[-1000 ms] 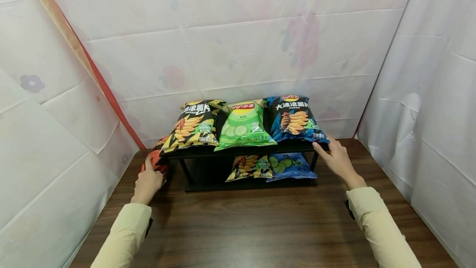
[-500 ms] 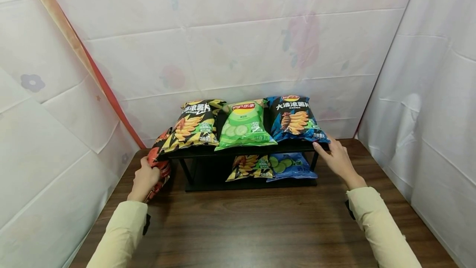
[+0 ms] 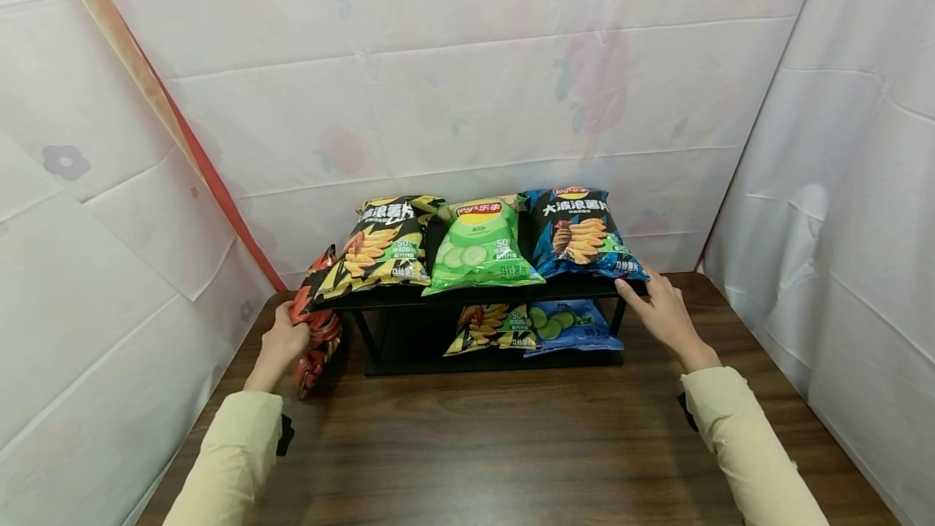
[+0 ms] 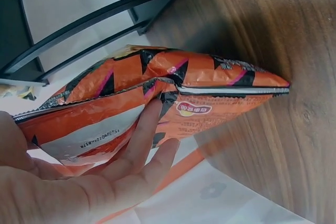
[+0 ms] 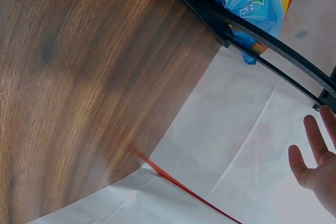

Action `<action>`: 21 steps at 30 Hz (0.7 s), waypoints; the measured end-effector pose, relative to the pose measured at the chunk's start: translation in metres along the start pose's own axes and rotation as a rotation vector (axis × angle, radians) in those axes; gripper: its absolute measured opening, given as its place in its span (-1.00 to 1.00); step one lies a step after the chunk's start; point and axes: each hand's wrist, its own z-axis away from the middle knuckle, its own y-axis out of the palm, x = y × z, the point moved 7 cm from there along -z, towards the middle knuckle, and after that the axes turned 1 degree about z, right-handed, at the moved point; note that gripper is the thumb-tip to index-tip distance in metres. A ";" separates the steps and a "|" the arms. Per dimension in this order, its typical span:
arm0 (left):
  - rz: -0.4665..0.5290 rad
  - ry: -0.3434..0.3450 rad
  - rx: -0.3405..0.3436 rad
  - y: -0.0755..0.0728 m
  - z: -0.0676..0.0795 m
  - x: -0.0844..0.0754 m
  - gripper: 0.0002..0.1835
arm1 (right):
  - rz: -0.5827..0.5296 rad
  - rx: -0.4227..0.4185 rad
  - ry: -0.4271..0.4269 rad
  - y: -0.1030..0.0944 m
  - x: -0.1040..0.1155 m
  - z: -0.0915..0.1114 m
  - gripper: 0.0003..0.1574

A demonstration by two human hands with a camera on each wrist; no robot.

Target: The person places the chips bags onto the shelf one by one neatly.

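Note:
At the left end of the black two-tier rack (image 3: 482, 295), my left hand (image 3: 281, 341) holds a red-and-black bag of chips (image 3: 320, 343). The bag stands on edge beside the rack. In the left wrist view, its orange back and seam (image 4: 210, 90) face the camera, with thumb and fingers on either side of it. My right hand (image 3: 666, 316) rests at the rack's right end, next to a blue-and-black chip bag (image 3: 577, 238). In the right wrist view, the right hand's fingers (image 5: 315, 137) are straight and spread near the rack's side bar; its thumb is hidden.
On the top tier lie a yellow-and-black chip bag (image 3: 376, 250) and a green one (image 3: 482, 246). Below are another yellow-and-black bag (image 3: 491, 327) and a blue one (image 3: 570, 327). The rack stands on a wooden table (image 3: 475, 445) against white cloth walls (image 3: 467, 104).
My left hand has drawn back slightly left and toward me, bringing the red chip bag forward and more upright along the rack's left end. The right hand has stayed in place.

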 end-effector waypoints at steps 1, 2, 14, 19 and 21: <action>0.004 -0.001 0.002 0.000 0.000 -0.001 -0.30 | 0.000 0.000 -0.001 0.000 0.000 0.000 -0.24; 0.011 -0.004 0.004 -0.001 0.000 -0.001 -0.30 | 0.000 0.000 -0.002 0.000 0.000 0.000 -0.24; 0.123 0.008 0.053 -0.002 -0.003 -0.002 -0.27 | -0.009 0.004 0.001 0.000 0.000 0.000 -0.22; 0.127 0.020 0.053 -0.004 -0.004 -0.001 -0.28 | -0.016 0.011 0.004 0.000 0.000 0.001 -0.22; 0.115 0.017 0.041 -0.005 -0.004 0.000 -0.29 | -0.021 0.014 0.004 0.000 0.000 0.001 -0.22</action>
